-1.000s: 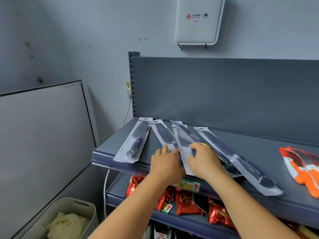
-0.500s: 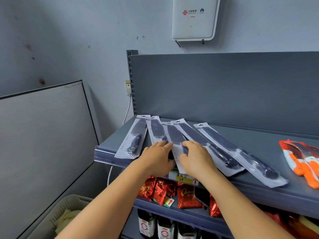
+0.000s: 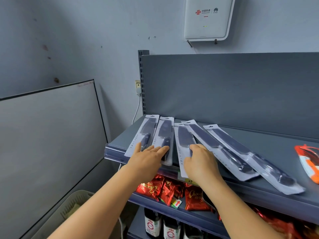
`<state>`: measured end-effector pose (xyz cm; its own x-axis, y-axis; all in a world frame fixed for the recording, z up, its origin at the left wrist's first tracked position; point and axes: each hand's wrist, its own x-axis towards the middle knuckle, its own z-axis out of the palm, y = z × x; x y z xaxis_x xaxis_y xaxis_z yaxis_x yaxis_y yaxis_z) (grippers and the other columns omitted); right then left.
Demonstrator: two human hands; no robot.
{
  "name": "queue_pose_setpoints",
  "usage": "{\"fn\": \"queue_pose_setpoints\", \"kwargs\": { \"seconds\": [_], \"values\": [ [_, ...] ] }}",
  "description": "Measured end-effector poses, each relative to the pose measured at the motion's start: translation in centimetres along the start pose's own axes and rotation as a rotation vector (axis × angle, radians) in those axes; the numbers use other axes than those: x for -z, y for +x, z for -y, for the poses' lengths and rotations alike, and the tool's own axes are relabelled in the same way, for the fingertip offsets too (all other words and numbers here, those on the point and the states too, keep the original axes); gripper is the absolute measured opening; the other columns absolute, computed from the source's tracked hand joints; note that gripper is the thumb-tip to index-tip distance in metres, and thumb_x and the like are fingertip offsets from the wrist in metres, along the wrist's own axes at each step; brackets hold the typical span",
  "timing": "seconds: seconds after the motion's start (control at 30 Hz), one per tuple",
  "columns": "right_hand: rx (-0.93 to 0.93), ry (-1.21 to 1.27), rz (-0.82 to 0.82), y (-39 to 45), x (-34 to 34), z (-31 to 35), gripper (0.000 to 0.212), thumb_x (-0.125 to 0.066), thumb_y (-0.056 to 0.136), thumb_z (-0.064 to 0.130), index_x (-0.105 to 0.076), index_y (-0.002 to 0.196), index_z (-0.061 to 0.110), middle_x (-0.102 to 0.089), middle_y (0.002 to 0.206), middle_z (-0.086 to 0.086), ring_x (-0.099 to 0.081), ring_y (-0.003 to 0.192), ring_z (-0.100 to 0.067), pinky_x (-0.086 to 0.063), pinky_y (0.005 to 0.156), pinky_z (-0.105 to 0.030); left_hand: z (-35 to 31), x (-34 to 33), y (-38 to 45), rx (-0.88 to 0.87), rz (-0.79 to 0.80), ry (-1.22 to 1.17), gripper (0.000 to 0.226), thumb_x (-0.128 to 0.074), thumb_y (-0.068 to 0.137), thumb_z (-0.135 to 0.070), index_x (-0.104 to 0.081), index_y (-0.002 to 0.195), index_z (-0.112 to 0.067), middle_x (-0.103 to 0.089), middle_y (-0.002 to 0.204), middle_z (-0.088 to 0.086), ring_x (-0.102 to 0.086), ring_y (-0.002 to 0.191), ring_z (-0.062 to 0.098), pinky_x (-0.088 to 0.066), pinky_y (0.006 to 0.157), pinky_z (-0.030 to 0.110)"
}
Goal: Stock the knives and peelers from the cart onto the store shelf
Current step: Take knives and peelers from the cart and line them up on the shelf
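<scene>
Five dark-bladed knives in clear plastic sleeves with white backing cards (image 3: 185, 135) fan across the grey metal shelf (image 3: 269, 152) at centre frame. The left hand (image 3: 146, 161) lies flat, fingers straight, over the lower ends of the two leftmost packs. The right hand (image 3: 200, 163) curls its fingers round the third pack's lower end; orange-handled peelers (image 3: 309, 161) sit at the right edge.

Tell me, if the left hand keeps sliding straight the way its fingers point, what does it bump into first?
The left hand already rests on the second knife pack; going straight on, it would probably slide along it toward the shelf's back panel.
</scene>
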<state>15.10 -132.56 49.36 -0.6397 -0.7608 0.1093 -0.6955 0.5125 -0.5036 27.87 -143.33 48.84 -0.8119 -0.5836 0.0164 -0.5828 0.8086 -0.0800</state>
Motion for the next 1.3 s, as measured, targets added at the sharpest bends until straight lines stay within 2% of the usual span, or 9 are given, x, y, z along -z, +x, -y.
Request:
{"fn": "queue_pose_setpoints", "kwargs": {
  "seconds": [0.07, 0.17, 0.37, 0.53, 0.7, 0.87, 1.0, 1.1, 1.3],
  "values": [
    [-0.026, -0.022, 0.013, 0.1, -0.2, 0.9, 0.013, -0.04, 0.092, 0.01, -0.049, 0.086, 0.018, -0.048, 0.127, -0.005, -0.043, 0.101, -0.026, -0.037, 0.073, -0.031, 0.4, -0.1, -0.3, 0.005, -0.004, -0.039, 0.068, -0.042, 0.1, -0.015, -0.001, 0.152, -0.028, -0.018, 0.159, -0.006, -0.012, 0.147, 0.017, 0.0, 0.116, 0.052],
    [-0.047, -0.022, 0.014, 0.6, -0.7, 1.9, 0.035, -0.041, 0.096, 0.013, -0.046, 0.13, 0.01, -0.04, 0.14, -0.004, -0.036, 0.124, -0.028, -0.042, 0.088, -0.034, 0.6, -0.2, -0.3, 0.012, -0.01, -0.086, 0.069, -0.043, 0.099, -0.012, -0.003, 0.152, -0.029, -0.018, 0.159, -0.005, -0.011, 0.148, 0.017, -0.002, 0.118, 0.05],
    [-0.105, -0.045, 0.063, 2.3, -2.0, 4.1, 0.041, -0.05, 0.095, 0.014, -0.041, 0.135, 0.007, -0.036, 0.139, -0.009, -0.03, 0.127, -0.03, -0.038, 0.101, -0.035, 0.6, 0.4, -0.2, 0.008, 0.001, -0.158, 0.072, -0.049, 0.094, -0.008, -0.009, 0.151, -0.028, -0.025, 0.155, -0.005, -0.024, 0.143, 0.016, -0.003, 0.117, 0.048],
    [-0.061, -0.106, 0.074, 2.9, -3.1, 3.9, 0.049, -0.047, 0.094, 0.017, -0.034, 0.14, 0.009, -0.032, 0.145, -0.008, -0.029, 0.133, -0.027, -0.028, 0.112, -0.035, 0.3, 1.0, 0.0, -0.071, -0.008, -0.223, 0.083, -0.057, 0.089, -0.038, -0.003, 0.152, -0.032, -0.004, 0.16, -0.009, -0.001, 0.148, 0.016, -0.003, 0.117, 0.054],
    [0.037, -0.15, 0.148, 2.6, -1.4, 1.8, 0.053, -0.035, 0.098, 0.02, -0.024, 0.149, 0.016, -0.026, 0.154, 0.0, -0.022, 0.143, -0.021, -0.012, 0.12, -0.04, -1.9, 1.0, 0.6, -0.194, 0.017, -0.259, 0.079, -0.048, 0.094, -0.049, 0.002, 0.152, -0.032, -0.022, 0.157, -0.009, -0.007, 0.148, 0.015, -0.006, 0.116, 0.054],
    [0.145, -0.189, 0.14, 1.4, 1.3, -0.5, 0.041, -0.023, 0.102, 0.02, -0.043, 0.137, 0.014, -0.04, 0.146, 0.0, -0.032, 0.137, -0.021, -0.022, 0.113, -0.042, -2.5, 1.5, 1.0, -0.171, 0.072, -0.149, 0.064, -0.042, 0.094, -0.052, -0.023, 0.149, -0.023, -0.03, 0.153, -0.005, -0.011, 0.147, 0.014, 0.0, 0.118, 0.05],
    [0.057, -0.219, 0.041, 0.8, 4.6, -4.3, 0.047, -0.032, 0.099, 0.02, -0.033, 0.145, 0.023, -0.031, 0.154, 0.006, -0.027, 0.14, -0.019, -0.021, 0.114, -0.038, -5.2, 2.2, 1.2, -0.181, -0.014, -0.159, 0.077, -0.043, 0.094, -0.053, -0.004, 0.154, -0.021, -0.012, 0.16, -0.004, -0.004, 0.148, 0.016, -0.002, 0.119, 0.047],
    [-0.063, -0.288, 0.063, 0.1, 7.0, -8.0, 0.059, -0.04, 0.094, 0.017, -0.022, 0.149, 0.027, -0.026, 0.155, 0.007, -0.025, 0.141, -0.021, -0.021, 0.113, -0.038, -9.4, 2.3, 1.6, -0.276, -0.059, -0.21, 0.075, -0.044, 0.095, -0.049, -0.003, 0.153, -0.025, -0.012, 0.16, 0.001, -0.008, 0.147, 0.021, -0.013, 0.118, 0.043],
    [-0.267, -0.309, 0.197, -0.3, 8.7, -13.8, 0.071, -0.042, 0.09, 0.016, -0.011, 0.151, 0.034, -0.02, 0.156, 0.0, -0.028, 0.139, -0.032, -0.028, 0.111, -0.044, -17.5, 1.4, 4.7, -0.15, 0.073, -0.335, 0.076, -0.042, 0.091, -0.06, -0.01, 0.152, -0.028, -0.013, 0.156, 0.018, -0.028, 0.137, 0.039, -0.032, 0.108, 0.046]
  ]
}}
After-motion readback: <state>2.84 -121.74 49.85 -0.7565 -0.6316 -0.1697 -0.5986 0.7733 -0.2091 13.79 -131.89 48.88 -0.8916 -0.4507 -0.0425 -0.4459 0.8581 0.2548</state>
